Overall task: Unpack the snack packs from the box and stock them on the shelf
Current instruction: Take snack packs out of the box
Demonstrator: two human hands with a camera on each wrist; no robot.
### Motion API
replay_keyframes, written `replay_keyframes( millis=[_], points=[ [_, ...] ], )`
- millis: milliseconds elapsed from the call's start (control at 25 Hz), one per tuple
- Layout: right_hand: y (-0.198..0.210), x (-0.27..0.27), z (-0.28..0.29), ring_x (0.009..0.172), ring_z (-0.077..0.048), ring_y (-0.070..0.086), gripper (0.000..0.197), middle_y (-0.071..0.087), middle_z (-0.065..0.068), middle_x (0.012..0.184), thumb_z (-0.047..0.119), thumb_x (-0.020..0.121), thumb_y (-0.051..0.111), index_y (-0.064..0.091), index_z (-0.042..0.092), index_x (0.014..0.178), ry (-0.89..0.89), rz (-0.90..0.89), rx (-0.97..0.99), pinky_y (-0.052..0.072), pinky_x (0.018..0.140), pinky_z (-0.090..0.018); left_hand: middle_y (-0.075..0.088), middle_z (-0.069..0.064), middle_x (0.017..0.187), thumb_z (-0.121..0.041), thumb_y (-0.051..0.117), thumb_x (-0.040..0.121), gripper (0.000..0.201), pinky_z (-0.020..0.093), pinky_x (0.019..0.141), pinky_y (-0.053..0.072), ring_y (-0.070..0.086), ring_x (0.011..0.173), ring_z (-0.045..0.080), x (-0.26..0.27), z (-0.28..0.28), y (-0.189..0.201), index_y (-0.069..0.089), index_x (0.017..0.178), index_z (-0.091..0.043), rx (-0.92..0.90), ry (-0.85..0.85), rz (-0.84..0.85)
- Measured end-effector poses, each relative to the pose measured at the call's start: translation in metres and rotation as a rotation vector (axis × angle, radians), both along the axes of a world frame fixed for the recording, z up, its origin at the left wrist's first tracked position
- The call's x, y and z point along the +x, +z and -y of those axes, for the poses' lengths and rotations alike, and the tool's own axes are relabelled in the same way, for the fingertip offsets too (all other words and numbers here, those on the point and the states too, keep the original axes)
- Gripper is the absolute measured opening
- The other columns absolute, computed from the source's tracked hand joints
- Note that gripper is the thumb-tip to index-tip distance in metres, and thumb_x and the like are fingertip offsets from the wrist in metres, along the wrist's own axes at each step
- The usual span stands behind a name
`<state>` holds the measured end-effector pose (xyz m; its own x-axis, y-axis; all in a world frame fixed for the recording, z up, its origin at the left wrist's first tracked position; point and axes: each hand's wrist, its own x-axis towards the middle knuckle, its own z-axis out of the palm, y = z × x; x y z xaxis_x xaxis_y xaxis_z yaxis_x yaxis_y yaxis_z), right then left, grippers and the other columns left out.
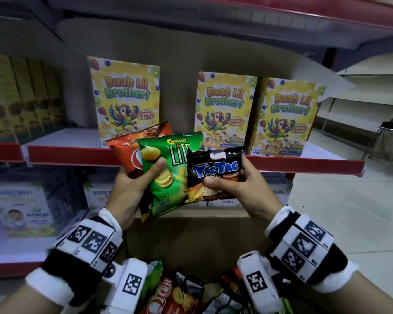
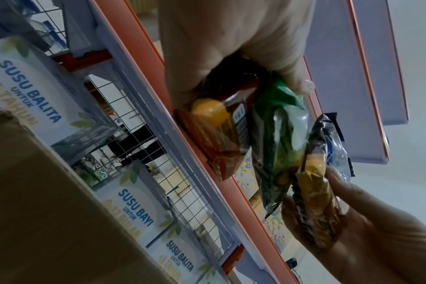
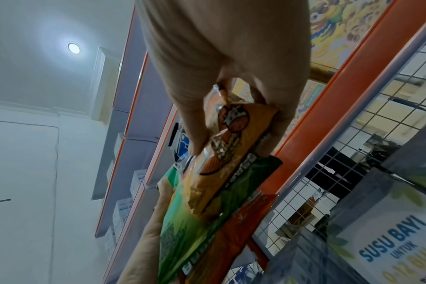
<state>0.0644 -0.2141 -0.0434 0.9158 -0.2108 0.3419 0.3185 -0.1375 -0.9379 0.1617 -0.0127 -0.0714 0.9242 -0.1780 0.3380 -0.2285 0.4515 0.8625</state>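
While the left hand (image 1: 132, 184) grips a green pack (image 1: 168, 173) that half covers a red pack (image 1: 132, 150), the right hand (image 1: 232, 184) pinches a black pack (image 1: 213, 168); all hover near the shelf (image 1: 77, 155). Below, the box (image 1: 191, 241) is cut off; wrist cameras hide most packs inside.

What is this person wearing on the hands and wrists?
Both hands, left hand and right hand, are bare, no gloves. Each wrist carries a black band with white cuffs, white blocks printed with black square markers, and a white wrist camera housing bearing another marker.
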Motion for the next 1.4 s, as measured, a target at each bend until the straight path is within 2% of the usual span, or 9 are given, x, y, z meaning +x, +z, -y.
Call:
replay_keyframes(
  millis=[240,400,520,640,840,1000,1120,1280,1400],
  points=[
    [0.007,0.022,0.009,0.093,-0.018,0.071,0.051,0.074,-0.001,0.101,0.028,0.061,0.077,0.061,0.019,0.108,0.02,0.048,-0.012,0.057,0.081,-0.03,0.074,-0.002,0.103,-0.037,0.078,0.055,0.057,0.029,0.078,0.059,0.07,0.098,0.017,0.016,0.003,0.017,0.064,0.108,-0.022,0.051,0.018,0.072],
    [0.007,0.04,0.013,0.091,-0.019,0.072,0.046,0.074,-0.002,0.099,0.023,0.063,0.076,0.063,0.018,0.106,0.051,0.044,0.058,0.058,0.077,-0.03,0.073,0.0,0.108,-0.042,0.083,0.063,0.053,0.04,0.09,0.054,0.069,0.102,0.018,0.031,-0.001,0.03,0.067,0.109,-0.02,0.186,0.043,0.136],
    [0.01,0.055,0.014,0.093,-0.019,0.071,0.047,0.074,-0.002,0.102,0.026,0.063,0.081,0.063,0.02,0.106,0.087,0.025,0.076,0.057,0.073,-0.027,0.073,-0.002,0.109,-0.045,0.08,0.064,0.055,0.031,0.083,0.056,0.069,0.102,0.016,0.047,-0.007,0.038,0.066,0.113,-0.022,0.203,0.029,0.134],
    [0.026,0.063,0.002,0.093,-0.014,0.071,0.047,0.074,0.002,0.102,0.024,0.067,0.08,0.061,0.022,0.11,0.038,0.007,0.064,0.056,0.072,-0.023,0.075,-0.008,0.102,-0.042,0.079,0.063,0.043,0.018,0.073,0.055,0.071,0.096,0.01,0.046,-0.013,0.048,0.071,0.1,-0.024,0.18,0.128,0.066],
    [0.076,0.061,-0.022,0.099,-0.012,0.068,0.059,0.072,0.003,0.108,0.026,0.067,0.078,0.053,0.016,0.119,-0.04,-0.085,0.037,0.055,0.085,-0.028,0.073,-0.023,0.089,-0.035,0.071,0.065,0.032,0.009,0.074,0.05,0.067,0.086,-0.006,0.021,-0.014,0.084,0.064,0.094,-0.023,0.145,0.33,-0.086],
    [0.151,0.034,-0.037,0.103,-0.007,0.066,0.052,0.07,0.009,0.111,0.031,0.075,0.077,0.053,0.025,0.121,-0.047,-0.125,0.045,0.052,0.086,-0.021,0.071,-0.025,0.091,-0.027,0.075,0.069,0.027,0.008,0.077,0.049,0.065,0.09,-0.007,-0.011,-0.023,0.16,0.064,0.093,-0.026,0.163,0.422,-0.11],
    [0.242,0.019,-0.042,0.104,-0.007,0.065,0.055,0.069,0.012,0.113,0.045,0.07,0.077,0.054,0.034,0.119,-0.044,-0.123,0.002,0.052,0.088,-0.024,0.071,-0.026,0.087,-0.027,0.069,0.071,0.02,0.006,0.076,0.048,0.064,0.086,-0.01,-0.022,-0.03,0.25,0.064,0.09,-0.027,0.153,0.454,-0.083],
    [0.381,0.014,-0.039,0.099,-0.009,0.068,0.051,0.07,0.009,0.109,0.043,0.069,0.078,0.055,0.032,0.114,0.005,-0.037,-0.059,0.055,0.082,-0.026,0.071,-0.024,0.088,-0.032,0.079,0.071,0.019,0.009,0.078,0.048,0.065,0.087,-0.006,-0.023,-0.034,0.386,0.068,0.087,-0.034,0.147,0.434,-0.011],
    [0.47,0.017,-0.035,0.09,-0.008,0.07,0.041,0.072,0.008,0.101,0.039,0.076,0.075,0.056,0.027,0.11,0.03,0.032,-0.066,0.057,0.073,-0.025,0.071,-0.023,0.088,-0.033,0.08,0.068,0.027,0.008,0.076,0.048,0.065,0.086,-0.006,-0.021,-0.031,0.473,0.065,0.09,-0.027,0.119,0.442,0.03]
  ],
)
